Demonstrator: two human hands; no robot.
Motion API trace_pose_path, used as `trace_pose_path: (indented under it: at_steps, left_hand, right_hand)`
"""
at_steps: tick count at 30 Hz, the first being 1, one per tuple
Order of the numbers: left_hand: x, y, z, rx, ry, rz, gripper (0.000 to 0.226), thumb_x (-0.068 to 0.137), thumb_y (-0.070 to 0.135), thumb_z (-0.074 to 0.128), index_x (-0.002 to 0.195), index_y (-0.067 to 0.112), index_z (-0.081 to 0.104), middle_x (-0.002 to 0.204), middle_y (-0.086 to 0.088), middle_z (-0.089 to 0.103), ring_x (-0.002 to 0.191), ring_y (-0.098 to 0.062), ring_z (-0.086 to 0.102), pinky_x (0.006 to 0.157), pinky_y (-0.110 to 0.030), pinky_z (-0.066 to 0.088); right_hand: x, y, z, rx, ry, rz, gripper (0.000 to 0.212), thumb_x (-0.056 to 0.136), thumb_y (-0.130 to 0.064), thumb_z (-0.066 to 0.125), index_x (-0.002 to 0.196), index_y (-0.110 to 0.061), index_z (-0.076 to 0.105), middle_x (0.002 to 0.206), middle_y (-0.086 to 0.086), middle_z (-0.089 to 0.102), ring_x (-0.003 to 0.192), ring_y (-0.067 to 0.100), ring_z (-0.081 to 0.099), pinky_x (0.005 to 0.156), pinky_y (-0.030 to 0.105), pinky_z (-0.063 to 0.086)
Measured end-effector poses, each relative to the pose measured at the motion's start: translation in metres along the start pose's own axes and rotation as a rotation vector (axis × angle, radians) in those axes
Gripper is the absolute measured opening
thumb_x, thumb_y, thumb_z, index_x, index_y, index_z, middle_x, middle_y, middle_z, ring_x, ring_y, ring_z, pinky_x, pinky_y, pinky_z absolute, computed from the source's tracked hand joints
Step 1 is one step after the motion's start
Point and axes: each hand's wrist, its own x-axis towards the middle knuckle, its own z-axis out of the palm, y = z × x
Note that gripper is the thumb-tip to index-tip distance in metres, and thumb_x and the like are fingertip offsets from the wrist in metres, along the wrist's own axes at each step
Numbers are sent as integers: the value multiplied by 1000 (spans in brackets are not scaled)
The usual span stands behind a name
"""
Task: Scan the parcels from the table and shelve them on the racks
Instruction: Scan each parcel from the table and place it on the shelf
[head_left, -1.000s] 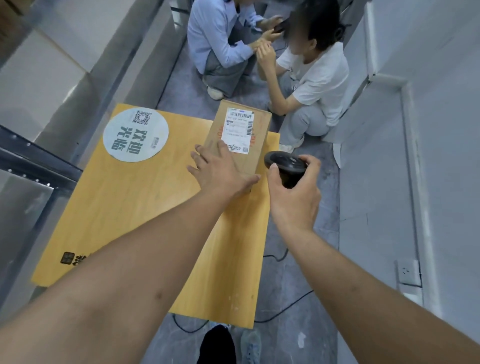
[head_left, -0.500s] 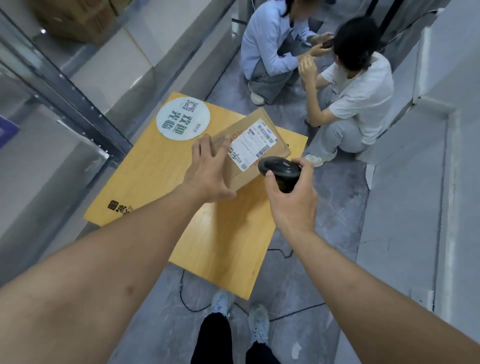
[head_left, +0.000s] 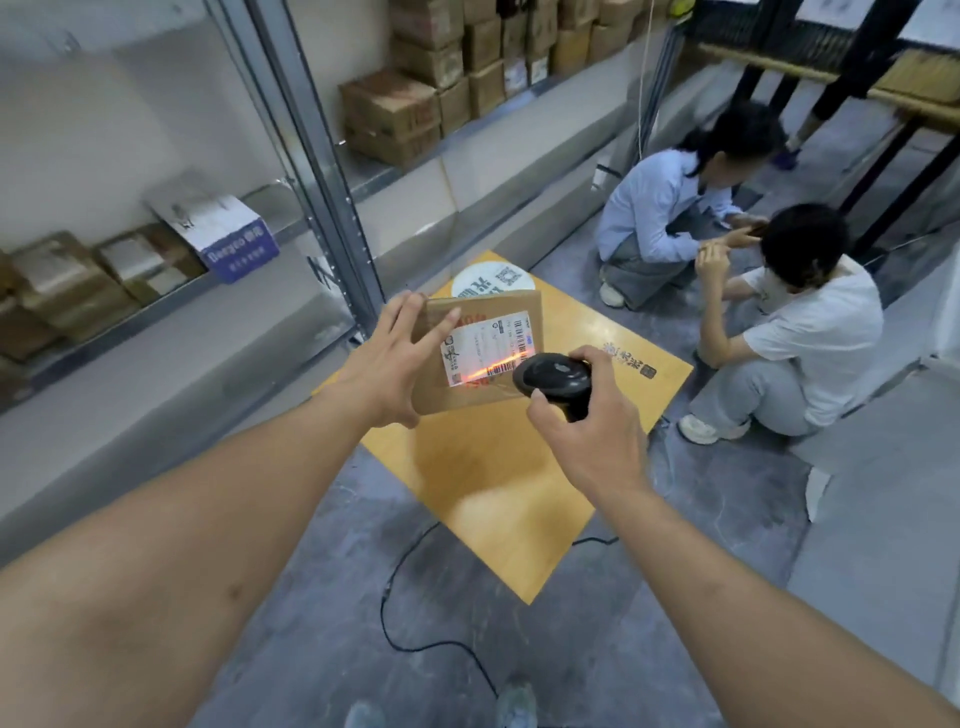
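Brown cardboard parcel (head_left: 480, 353), raised over the far edge of the yellow wooden desk (head_left: 498, 483), is gripped in my left hand (head_left: 387, 371) while my right hand (head_left: 582, 415) holds the black scanner (head_left: 553, 376) firing red across its label; shelving remains.

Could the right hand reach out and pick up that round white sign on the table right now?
Probably not as things stand: the right hand already grips the scanner, and the parcel held by the left hand sits between it and the round white sign.
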Motion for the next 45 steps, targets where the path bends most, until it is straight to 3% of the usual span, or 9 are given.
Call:
trace_pose_path:
  at_steps: [4,8,16,19,24,30,35,41,45]
  left_hand:
    - [-24,-20,-13,41,19,-62,155,59,44,98,166,37,-13,166,-7,-14,156,-29,-17,91,-37,57]
    - [-48,-39,-18,17,33,-113,152,61,45,97,166,36,-12,166,-7,-14,156,-28,-17,96,-39,56]
    - [-81,-82,-16,-45,66,-191,157,53,49,99,167,35,-7,165,-7,-8,156,-30,-7,87,-43,61]
    - [-91,-91,-16,-99,74,-233,156,53,53,98,168,31,-6,163,-8,-3,155,-32,-3,94,-47,60]
    - [-107,-112,-27,-306,91,-469,149,52,71,90,165,24,6,153,-14,15,146,-38,13,109,-56,46]
    - [-141,-171,-43,-330,170,-702,140,55,92,72,161,17,18,142,-21,35,127,-39,36,111,-47,36]
    - [-169,-241,-56,-359,153,-819,140,58,92,71,161,17,16,143,-21,32,131,-42,37,111,-48,37]
    - [-186,-311,-62,-394,177,-1008,134,60,90,72,160,15,22,148,-25,34,133,-42,38,109,-47,40]
    - [-176,-348,-61,-403,184,-1109,134,57,95,69,156,13,31,145,-25,39,131,-42,42,105,-47,43]
  right_hand:
    - [-10,-28,11,-3,-38,-48,47,86,-46,73,123,-44,44,98,-23,67,89,8,66,76,38,56]
    - [-22,-51,24,-4,-71,-73,47,85,-46,74,122,-45,45,96,-24,68,87,9,67,79,42,58]
    - [-40,-89,48,17,-72,-96,47,85,-46,74,122,-45,45,94,-26,68,88,8,68,81,42,58]
    - [-43,-103,59,31,-77,-106,46,86,-46,75,121,-45,46,96,-25,67,89,6,67,80,39,57]
    - [-44,-145,95,211,-87,33,37,88,-47,74,116,-44,49,100,-18,68,91,8,67,85,39,56]
    - [-53,-219,157,326,-86,26,34,95,-43,71,120,-38,48,101,-11,66,70,-2,67,65,29,51]
    - [-57,-281,220,367,-105,18,38,92,-51,70,120,-42,46,103,-15,64,90,11,67,83,49,62]
    - [-53,-338,273,426,-160,-32,37,94,-47,71,122,-41,46,107,-15,64,93,1,62,75,28,49]
    - [-36,-362,305,413,-180,-61,40,92,-49,73,123,-42,48,108,-15,66,99,9,66,84,32,54]
